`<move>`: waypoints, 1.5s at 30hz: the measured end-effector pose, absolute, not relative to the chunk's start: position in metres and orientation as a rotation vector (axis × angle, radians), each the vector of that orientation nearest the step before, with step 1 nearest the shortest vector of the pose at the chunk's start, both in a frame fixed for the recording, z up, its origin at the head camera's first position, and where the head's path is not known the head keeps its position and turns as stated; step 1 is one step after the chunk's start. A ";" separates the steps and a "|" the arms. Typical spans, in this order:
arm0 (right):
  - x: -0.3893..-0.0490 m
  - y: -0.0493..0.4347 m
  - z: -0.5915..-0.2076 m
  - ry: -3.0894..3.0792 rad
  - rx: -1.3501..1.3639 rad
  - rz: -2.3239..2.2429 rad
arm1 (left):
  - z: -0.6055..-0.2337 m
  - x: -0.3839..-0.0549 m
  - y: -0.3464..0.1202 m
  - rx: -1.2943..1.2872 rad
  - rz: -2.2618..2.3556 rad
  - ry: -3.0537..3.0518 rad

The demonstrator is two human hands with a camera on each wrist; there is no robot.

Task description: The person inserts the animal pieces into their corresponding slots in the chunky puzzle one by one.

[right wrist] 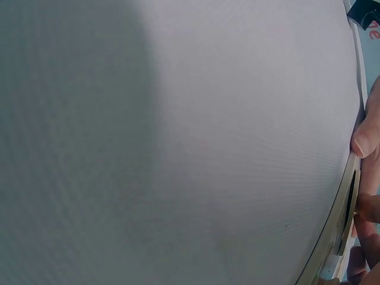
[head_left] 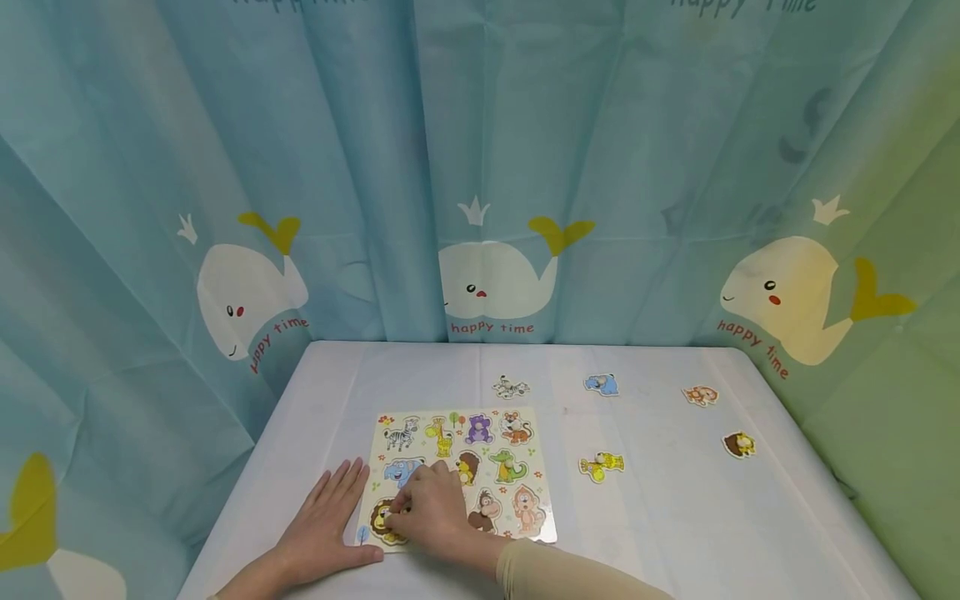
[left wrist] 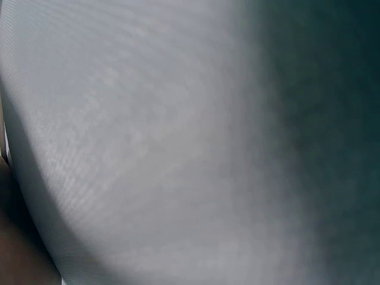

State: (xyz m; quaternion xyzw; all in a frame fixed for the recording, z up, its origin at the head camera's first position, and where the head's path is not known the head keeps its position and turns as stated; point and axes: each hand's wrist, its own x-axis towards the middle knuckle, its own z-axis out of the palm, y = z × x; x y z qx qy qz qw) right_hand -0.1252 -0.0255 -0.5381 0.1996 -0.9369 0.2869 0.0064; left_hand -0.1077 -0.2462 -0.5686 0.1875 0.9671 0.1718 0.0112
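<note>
A light animal puzzle board (head_left: 367, 492) lies flat near the table's front. My right hand (head_left: 435, 508) reaches over its lower left part, thumb and fingertips pinching the lion puzzle piece (head_left: 381, 533) at the lion's spot. That hand hides part of the lion and of the board's middle. My left hand (head_left: 322, 517) rests with straight fingers on the table along the board's left edge, thumb against the near left corner. In the right wrist view, the board's edge (right wrist: 332, 237) and some fingers (right wrist: 368, 142) show at the far right. The left wrist view is mostly blurred white cloth.
Loose animal pieces lie on the white-covered table (head_left: 675, 533): a zebra (head_left: 512, 387) behind the board, a blue hippo (head_left: 602, 384), a giraffe (head_left: 602, 467), a monkey (head_left: 701, 395) and a hedgehog (head_left: 739, 445) to the right. A blue whale-print curtain (head_left: 375, 167) hangs behind.
</note>
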 end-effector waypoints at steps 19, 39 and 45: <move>-0.127 -0.024 -0.541 -2.904 0.697 0.874 | -0.556 -0.108 -0.242 0.524 0.570 2.893; -0.129 -0.021 -0.539 -2.902 0.730 0.916 | -0.550 -0.109 -0.240 0.514 0.581 2.878; -0.129 -0.021 -0.537 -2.913 0.779 0.833 | -0.551 -0.108 -0.241 0.510 0.585 2.873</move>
